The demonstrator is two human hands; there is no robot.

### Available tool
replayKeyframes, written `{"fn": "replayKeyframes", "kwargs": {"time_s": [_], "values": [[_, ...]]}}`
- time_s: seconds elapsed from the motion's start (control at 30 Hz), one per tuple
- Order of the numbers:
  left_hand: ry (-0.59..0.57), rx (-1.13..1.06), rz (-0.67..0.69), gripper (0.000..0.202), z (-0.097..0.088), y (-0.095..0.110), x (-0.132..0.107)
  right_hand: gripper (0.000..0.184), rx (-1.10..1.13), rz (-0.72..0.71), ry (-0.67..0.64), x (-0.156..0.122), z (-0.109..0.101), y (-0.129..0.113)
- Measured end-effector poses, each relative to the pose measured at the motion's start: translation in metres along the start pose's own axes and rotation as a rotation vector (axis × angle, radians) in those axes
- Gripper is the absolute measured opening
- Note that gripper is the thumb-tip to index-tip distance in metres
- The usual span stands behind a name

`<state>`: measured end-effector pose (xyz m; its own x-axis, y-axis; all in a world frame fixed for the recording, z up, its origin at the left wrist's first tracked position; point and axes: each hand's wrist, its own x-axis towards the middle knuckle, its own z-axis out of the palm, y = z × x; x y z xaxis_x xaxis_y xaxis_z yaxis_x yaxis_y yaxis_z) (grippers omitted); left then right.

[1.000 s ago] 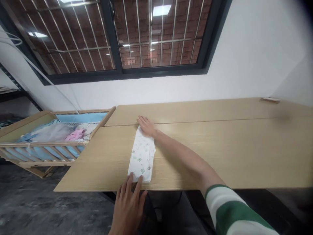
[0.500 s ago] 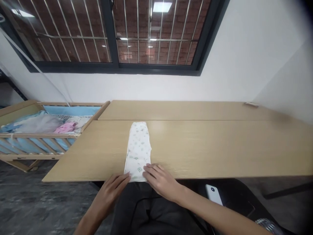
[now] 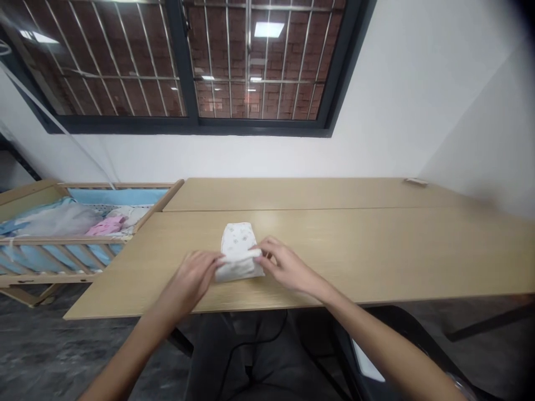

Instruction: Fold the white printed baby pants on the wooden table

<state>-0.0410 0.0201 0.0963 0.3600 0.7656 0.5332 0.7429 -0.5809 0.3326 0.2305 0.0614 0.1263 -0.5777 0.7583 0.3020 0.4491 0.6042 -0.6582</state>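
A white printed piece of cloth point(image 3: 237, 236), perhaps a small garment, lies on the wooden table point(image 3: 355, 250) with its near part folded up and over. At the fold's left corner, the fingers of my left hand point(image 3: 196, 275) pinch the cloth; that hand is somewhat blurred. My right hand point(image 3: 284, 264) grips the right corner between thumb and fingers. The far end of the cloth rests flat, its small pattern showing. Plain white fabric faces up along the fold.
Left of the table stands a wooden crib point(image 3: 75, 242) with blue lining, holding a pink cloth point(image 3: 106, 225) and other bedding. A white phone point(image 3: 366, 362) lies below the table's front edge, partly behind my right forearm. A barred window point(image 3: 254, 67) is in the wall ahead.
Both hands have moved away from the table's front edge, lifting the cloth's near end and folding it over the far part. The camera view has shifted slightly.
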Motion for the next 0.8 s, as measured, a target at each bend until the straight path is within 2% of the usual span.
{"fn": "replayKeyframes", "kwargs": {"time_s": [0.1,0.2,0.3,0.4,0.5,0.6,0.7,0.8], "values": [[-0.017,0.036,-0.109,0.029,0.005,-0.023,0.056,0.029,0.064,0.081,0.109,0.051,0.002,0.041],[-0.107,0.111,-0.237,0.030,0.024,-0.050,0.102,0.032,0.140,0.211,0.214,0.094,0.010,0.083],[-0.167,0.162,-0.333,0.028,0.055,-0.074,0.129,0.032,0.180,0.376,0.256,0.123,0.023,0.118],[-0.216,0.186,-0.380,0.024,0.083,-0.091,0.141,0.034,0.178,0.507,0.245,0.135,0.036,0.142],[-0.238,0.209,-0.394,0.023,0.097,-0.099,0.144,0.035,0.151,0.547,0.214,0.137,0.046,0.156],[-0.189,0.247,-0.393,0.030,0.096,-0.093,0.137,0.037,0.135,0.538,0.208,0.135,0.046,0.159],[-0.121,0.291,-0.379,0.041,0.094,-0.064,0.108,0.043,0.029,0.393,0.254,0.129,0.041,0.149],[-0.075,0.352,-0.289,0.048,0.105,-0.019,0.057,0.050,-0.094,0.105,0.188,0.118,0.037,0.121]]}}
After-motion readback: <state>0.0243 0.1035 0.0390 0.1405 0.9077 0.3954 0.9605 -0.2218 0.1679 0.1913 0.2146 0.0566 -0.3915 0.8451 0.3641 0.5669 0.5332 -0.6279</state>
